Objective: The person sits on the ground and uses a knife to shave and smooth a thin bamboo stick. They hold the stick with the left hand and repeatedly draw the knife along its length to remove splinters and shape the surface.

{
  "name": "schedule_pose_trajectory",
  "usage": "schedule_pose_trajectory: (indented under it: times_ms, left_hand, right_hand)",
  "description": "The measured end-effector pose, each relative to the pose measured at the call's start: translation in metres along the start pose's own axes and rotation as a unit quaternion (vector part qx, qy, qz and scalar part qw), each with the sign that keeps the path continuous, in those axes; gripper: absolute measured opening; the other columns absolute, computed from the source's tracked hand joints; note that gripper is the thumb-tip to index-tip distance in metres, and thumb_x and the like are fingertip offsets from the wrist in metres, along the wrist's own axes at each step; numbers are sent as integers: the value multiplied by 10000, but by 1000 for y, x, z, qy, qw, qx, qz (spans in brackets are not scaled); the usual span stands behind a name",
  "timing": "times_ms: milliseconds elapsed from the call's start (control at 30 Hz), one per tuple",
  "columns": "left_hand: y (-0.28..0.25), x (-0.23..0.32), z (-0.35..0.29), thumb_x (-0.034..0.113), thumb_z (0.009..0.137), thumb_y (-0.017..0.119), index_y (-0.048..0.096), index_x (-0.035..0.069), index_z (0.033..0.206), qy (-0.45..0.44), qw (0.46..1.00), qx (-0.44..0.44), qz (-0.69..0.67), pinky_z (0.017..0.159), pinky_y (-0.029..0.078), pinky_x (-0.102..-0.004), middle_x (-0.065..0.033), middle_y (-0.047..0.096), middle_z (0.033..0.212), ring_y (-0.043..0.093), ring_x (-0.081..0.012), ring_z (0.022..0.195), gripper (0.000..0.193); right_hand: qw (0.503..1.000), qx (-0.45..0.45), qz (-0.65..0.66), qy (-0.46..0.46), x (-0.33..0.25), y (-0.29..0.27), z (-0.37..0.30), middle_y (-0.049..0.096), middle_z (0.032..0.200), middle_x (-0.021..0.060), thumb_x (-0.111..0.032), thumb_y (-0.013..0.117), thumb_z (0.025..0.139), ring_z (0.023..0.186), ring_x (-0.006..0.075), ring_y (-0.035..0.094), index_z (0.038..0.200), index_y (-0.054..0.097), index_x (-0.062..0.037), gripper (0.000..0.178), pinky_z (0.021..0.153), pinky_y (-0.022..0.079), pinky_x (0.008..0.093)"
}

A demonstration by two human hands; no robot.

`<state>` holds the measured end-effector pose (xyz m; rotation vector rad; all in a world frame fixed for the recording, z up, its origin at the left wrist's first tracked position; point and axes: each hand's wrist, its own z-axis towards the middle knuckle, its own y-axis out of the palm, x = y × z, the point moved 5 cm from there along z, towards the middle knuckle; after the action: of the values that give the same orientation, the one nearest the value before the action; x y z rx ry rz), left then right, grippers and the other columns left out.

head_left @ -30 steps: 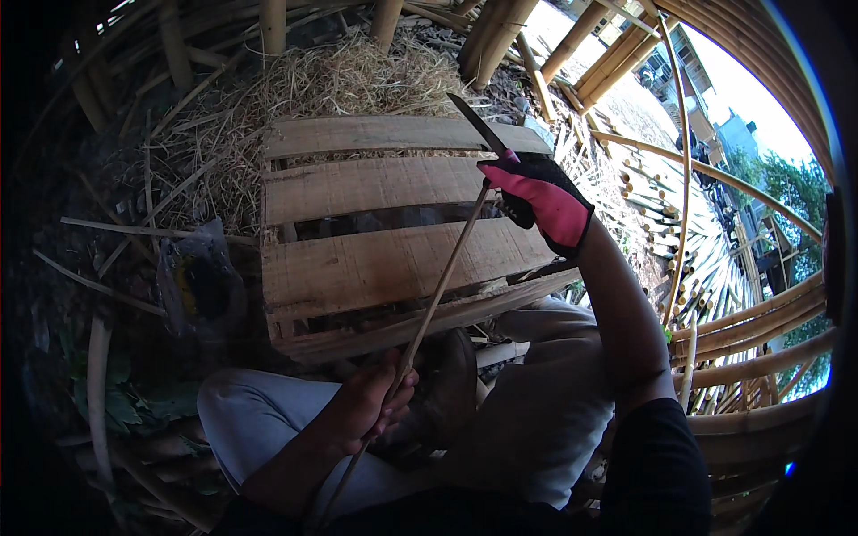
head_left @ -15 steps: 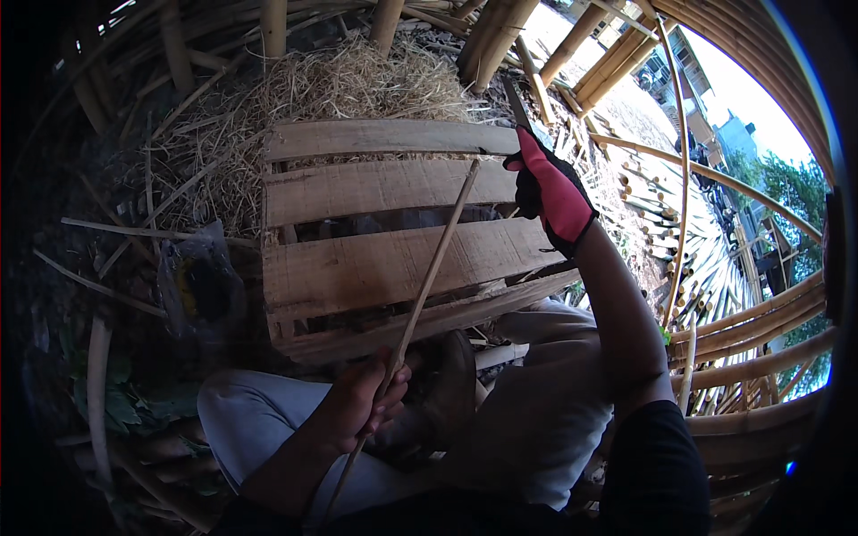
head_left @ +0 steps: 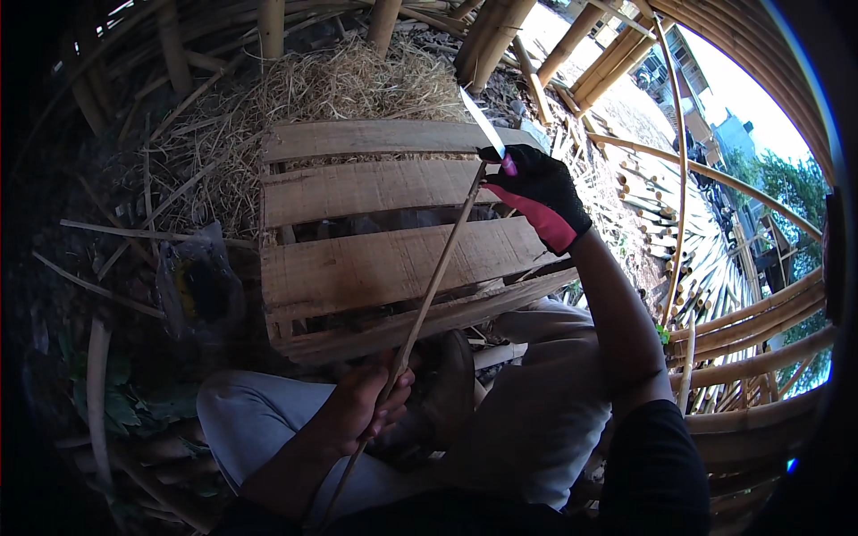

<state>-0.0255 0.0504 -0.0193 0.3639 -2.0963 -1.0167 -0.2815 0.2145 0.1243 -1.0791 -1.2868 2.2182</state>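
My bare left hand (head_left: 359,406) is wrapped round a long, thin bamboo stick (head_left: 431,293), low over my lap. The stick slants up and away across a low slatted wooden table (head_left: 366,266). My right hand (head_left: 543,198), in a black and pink work glove, is closed on the pink handle of a knife (head_left: 483,125). The bright blade points away and to the left, over the table's far right corner. The stick's far end meets the gloved fingers just below the knife handle; whether they pinch it is hidden.
Dry shavings (head_left: 357,82) are heaped behind the table. At its left lies a clear plastic bag (head_left: 198,279) with dark and yellow contents, among loose strips. Bamboo poles (head_left: 492,40) stand at the back; cut bamboo (head_left: 702,241) is stacked at right. My bent legs (head_left: 536,393) are close in front.
My right hand has turned inward, its back now showing, and moved to the stick's far end. The knife blade has swung left and catches the light. My left hand has barely moved.
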Motion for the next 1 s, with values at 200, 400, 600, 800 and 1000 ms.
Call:
schedule_pose_trajectory:
  times_ms: [200,400,600,800,1000]
  left_hand:
    - [1,2,-2,565,1043,293,438,135,870,1,1000,0,-2,360,238,-207,62,331,537,286,-48,366,486]
    - [-1,1,0,543,1044,320,437,133,862,9,1000,11,-1,360,237,-206,58,334,535,287,-50,370,464]
    - [3,-5,4,549,1029,361,432,130,852,-7,1000,0,-10,361,235,-206,56,329,534,287,-52,372,461]
    - [1,-3,2,550,1027,362,437,128,852,-3,1000,7,4,366,241,-209,57,331,533,290,-56,372,463]
    - [2,-3,2,557,1034,342,445,130,859,-7,1000,3,2,372,247,-211,59,333,532,294,-53,371,473]
  right_hand:
    - [999,23,4,46,-1,2,0,694,920,149,-378,762,854,831,281,687,1153,666,-59,447,776,535,358]
    - [994,12,-9,106,-7,7,0,660,912,72,-315,742,890,762,146,624,1160,692,-80,362,730,522,297]
    - [993,42,-58,89,-9,2,4,704,896,137,-415,734,870,805,247,698,1056,706,-83,381,738,531,350]
    - [964,142,170,147,13,-11,0,619,735,13,-285,696,936,618,103,546,1025,711,-61,241,600,441,280]
    - [915,68,321,236,19,-14,-5,474,669,-48,-423,650,950,577,67,429,1075,666,-38,406,570,355,253]
